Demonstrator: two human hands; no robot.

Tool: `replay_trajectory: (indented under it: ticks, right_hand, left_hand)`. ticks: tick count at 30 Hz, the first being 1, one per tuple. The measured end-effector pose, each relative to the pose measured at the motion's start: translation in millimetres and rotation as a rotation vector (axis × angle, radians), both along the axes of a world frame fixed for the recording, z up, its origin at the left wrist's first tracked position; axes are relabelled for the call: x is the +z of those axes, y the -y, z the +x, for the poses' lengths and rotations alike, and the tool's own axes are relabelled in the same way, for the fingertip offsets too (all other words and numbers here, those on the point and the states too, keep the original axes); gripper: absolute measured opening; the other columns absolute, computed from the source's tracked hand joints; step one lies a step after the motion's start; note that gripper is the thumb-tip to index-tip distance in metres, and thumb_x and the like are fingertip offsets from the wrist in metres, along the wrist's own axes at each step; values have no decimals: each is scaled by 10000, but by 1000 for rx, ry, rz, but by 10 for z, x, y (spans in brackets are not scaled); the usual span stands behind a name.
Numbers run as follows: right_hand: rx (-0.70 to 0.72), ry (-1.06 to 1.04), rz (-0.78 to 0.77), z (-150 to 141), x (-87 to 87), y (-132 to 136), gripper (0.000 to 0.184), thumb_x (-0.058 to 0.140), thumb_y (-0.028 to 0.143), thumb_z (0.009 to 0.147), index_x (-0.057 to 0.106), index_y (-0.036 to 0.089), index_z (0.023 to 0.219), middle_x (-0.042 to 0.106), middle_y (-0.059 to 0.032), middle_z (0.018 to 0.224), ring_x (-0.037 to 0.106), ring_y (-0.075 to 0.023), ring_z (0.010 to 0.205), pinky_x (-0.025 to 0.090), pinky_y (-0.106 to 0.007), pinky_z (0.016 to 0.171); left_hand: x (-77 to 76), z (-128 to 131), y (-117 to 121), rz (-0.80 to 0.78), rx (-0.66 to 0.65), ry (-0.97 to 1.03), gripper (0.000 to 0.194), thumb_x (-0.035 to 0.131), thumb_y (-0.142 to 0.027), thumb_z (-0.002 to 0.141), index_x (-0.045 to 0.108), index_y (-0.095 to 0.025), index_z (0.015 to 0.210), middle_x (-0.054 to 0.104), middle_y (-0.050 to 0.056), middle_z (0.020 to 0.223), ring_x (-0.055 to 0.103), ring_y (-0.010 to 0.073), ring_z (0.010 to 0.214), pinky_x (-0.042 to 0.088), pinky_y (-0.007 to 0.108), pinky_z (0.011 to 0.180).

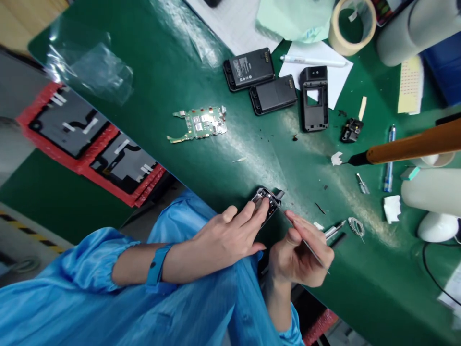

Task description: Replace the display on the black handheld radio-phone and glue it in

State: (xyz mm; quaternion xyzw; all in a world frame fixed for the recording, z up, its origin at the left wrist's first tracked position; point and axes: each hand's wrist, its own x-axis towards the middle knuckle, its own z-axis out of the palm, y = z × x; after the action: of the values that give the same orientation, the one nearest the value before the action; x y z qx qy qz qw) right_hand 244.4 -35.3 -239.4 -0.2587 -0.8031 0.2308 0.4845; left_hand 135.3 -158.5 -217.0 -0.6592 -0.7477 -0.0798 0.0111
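Note:
A small black handset casing (272, 204) with a stubby antenna lies near the table's front edge, its inside facing up. My left hand (225, 235), with a blue wristband, holds it down; the fingers press into and across the casing while the thumb stands apart. Pinched in my right hand (306, 250) is a thin metal rod-like tool (309, 247), its tip reaching the casing beside my left index finger. I cannot make out the shape of that tip. A metal-shafted pen-like tool (334, 230) lies just beyond my right hand.
Farther up lie a green circuit board (203, 124), two black battery packs (252, 69) and a black housing (314, 101). An orange-handled tool (406, 144) reaches in from the right. Nearby are a wire coil (356, 228) and a tape roll (334, 21). Red-wrapped parts (77, 161) sit left.

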Motion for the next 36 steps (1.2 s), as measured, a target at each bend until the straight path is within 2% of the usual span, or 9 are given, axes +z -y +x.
replay_trajectory:
  ticks: [6, 19, 27, 31, 36]
  right_hand:
    - [87, 96, -4, 45, -2, -7, 101, 720, 229, 1120, 754, 171, 1195, 825, -58, 1020, 839, -192, 960, 723, -373, 825]
    - [204, 199, 6, 178, 45, 2, 403, 696, 65, 1084, 713, 217, 1457, 805, -69, 1104, 817, -222, 1121, 735, -414, 880]
    - [239, 221, 28, 199, 43, -16, 431, 700, 82, 1086, 703, 203, 1499, 809, -97, 1153, 816, -236, 1123, 740, -424, 867]
    - [253, 218, 41, 207, 27, -33, 388, 712, 78, 1077, 728, 160, 1456, 813, -114, 1152, 818, -234, 1125, 737, -402, 872]
    - [250, 188, 50, 200, 7, -18, 377, 711, 82, 1081, 728, 155, 1451, 808, -110, 1163, 813, -215, 1143, 735, -381, 904]
  left_hand:
    - [4, -17, -7, -14, -10, 11, 537, 565, -521, 1185, 741, -163, 1544, 689, 30, 1649, 595, 260, 1309, 460, 375, 895]
    - [-15, 7, -6, -8, -1, -3, 552, 610, -557, 1159, 737, -195, 1556, 681, 32, 1659, 564, 267, 1342, 429, 385, 891]
    - [-14, -1, -12, 6, 11, 10, 506, 624, -527, 1157, 775, -186, 1500, 679, 26, 1660, 535, 249, 1359, 420, 376, 894]
    - [-6, -19, -42, 26, -25, 8, 463, 664, -515, 1138, 817, -185, 1424, 701, 62, 1629, 549, 259, 1351, 406, 379, 887]
    - [-2, -33, -58, 45, -50, 18, 410, 628, -458, 1159, 840, -172, 1361, 713, 104, 1600, 571, 270, 1299, 395, 384, 886]
